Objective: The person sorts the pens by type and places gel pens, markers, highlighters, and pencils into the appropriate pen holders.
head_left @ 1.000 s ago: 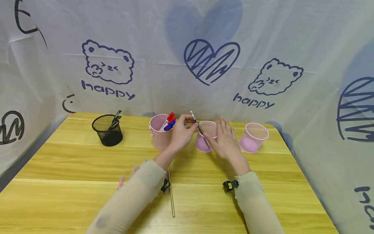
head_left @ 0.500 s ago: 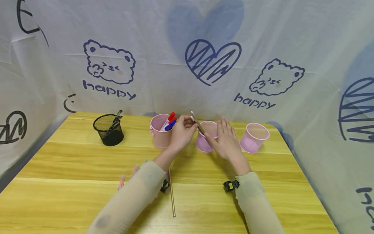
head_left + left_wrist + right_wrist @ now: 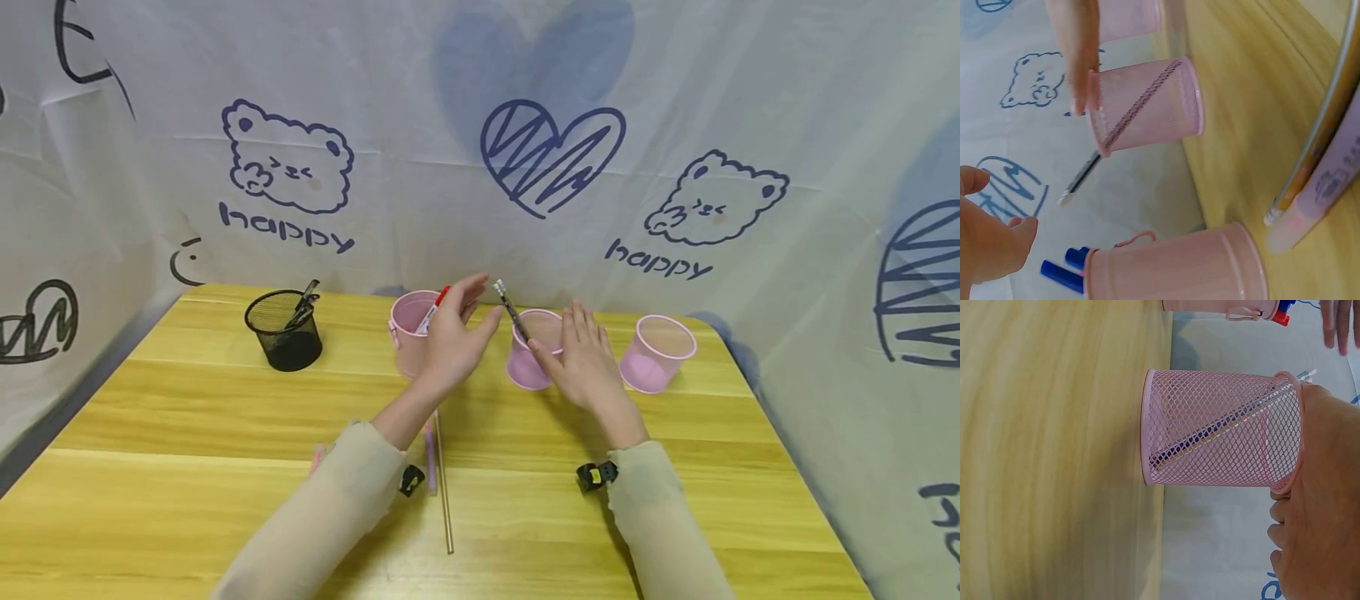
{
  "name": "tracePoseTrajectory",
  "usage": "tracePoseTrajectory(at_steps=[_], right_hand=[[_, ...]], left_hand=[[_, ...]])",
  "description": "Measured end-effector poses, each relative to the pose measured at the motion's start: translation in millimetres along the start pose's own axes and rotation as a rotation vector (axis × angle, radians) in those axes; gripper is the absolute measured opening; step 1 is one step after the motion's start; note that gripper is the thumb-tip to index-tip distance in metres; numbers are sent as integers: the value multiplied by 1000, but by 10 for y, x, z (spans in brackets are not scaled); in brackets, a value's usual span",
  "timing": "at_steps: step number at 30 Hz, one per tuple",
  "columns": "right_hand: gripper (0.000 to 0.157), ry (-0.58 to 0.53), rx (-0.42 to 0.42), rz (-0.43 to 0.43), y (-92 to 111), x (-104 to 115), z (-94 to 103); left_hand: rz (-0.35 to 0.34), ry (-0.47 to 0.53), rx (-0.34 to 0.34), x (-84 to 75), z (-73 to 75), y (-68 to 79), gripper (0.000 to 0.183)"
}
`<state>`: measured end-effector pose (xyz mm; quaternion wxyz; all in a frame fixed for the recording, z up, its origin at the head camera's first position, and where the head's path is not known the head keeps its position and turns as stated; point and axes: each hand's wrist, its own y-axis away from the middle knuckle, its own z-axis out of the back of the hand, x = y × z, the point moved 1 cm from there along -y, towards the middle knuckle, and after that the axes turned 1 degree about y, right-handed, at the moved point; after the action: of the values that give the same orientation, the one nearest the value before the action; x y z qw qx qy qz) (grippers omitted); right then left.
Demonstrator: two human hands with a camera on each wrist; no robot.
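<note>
My left hand (image 3: 453,342) holds nothing; its fingers and thumb are spread apart just left of the pencils, in front of the pink bucket. Two pencils (image 3: 508,307), one dark and one gold, lean to the left in a pink mesh cup (image 3: 531,367), white ends above the rim. Through the mesh in the right wrist view, the pencils (image 3: 1210,428) slant across to the base. My right hand (image 3: 588,362) rests against the right of this cup's rim, fingers straight and thumb reaching across the front. The mesh cup (image 3: 1141,106) stands upright in the left wrist view.
Left of the mesh cup stands the pink bucket (image 3: 409,354) holding red and blue markers. A black mesh cup (image 3: 294,346) with dark pens is farther left; another pink mesh cup (image 3: 651,371) stands right. A gold pencil (image 3: 444,492) and purple pen (image 3: 431,462) lie near my left wrist.
My left hand has let go of the pencils and drawn back slightly left, its fingers spreading. The pencils stay leaning in the mesh cup. My right hand keeps its place at the rim.
</note>
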<state>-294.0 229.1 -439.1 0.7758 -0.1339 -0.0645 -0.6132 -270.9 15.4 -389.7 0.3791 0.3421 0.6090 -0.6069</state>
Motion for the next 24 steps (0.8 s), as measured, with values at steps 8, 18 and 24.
tracePoseTrajectory(at_steps=[8, 18, 24], right_hand=[[104, -2, -1, 2, -4, -1, -13], [103, 0, -5, 7, 7, 2, 0], [102, -1, 1, 5, 6, 19, 7]], left_hand=[[-19, 25, 36, -126, 183, 142, 50], [-62, -90, 144, -166, 358, 267, 50], [-74, -193, 251, -202, 441, 345, 48]])
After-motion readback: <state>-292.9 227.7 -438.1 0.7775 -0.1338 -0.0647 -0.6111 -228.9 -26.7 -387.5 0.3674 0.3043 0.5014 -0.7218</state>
